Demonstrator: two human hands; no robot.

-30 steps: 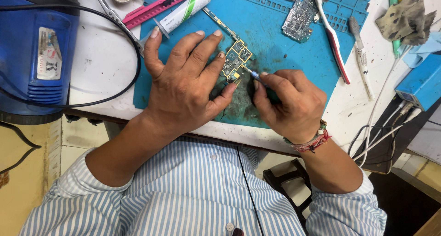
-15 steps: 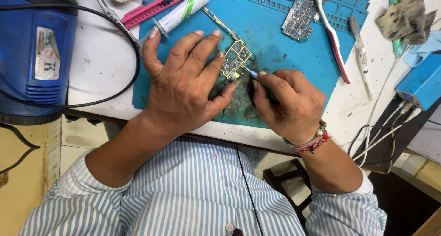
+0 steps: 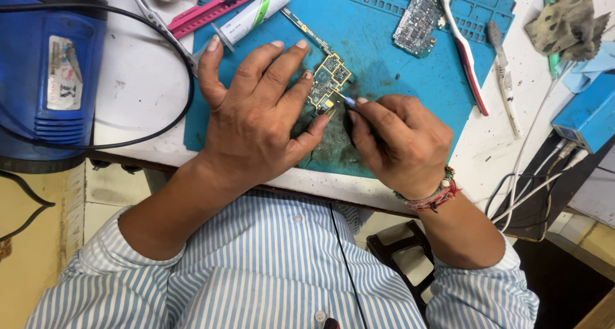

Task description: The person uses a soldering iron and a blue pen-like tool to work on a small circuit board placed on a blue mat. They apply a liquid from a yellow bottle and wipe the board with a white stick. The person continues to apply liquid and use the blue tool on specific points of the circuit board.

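Right hand point(image 3: 403, 143) fingers pinching a small blue-tipped tool point(image 3: 350, 101), left hand point(image 3: 256, 114) fingers spread flat pinning the circuit board point(image 3: 328, 85) mid-mat near the desk's front edge; board likely light, stiff, fragile, best held by its edges.

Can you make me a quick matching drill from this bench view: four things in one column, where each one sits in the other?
Things:
1. circuit board
2. syringe tube
3. grey cloth
4. blue machine

Places:
A. far left of the bench
B. top right corner, off the blue mat
C. top edge of the mat, above the left hand
D. under the left hand's fingertips, beside the right hand

Pairs: 1-D, 2-C, 3-B, 4-A
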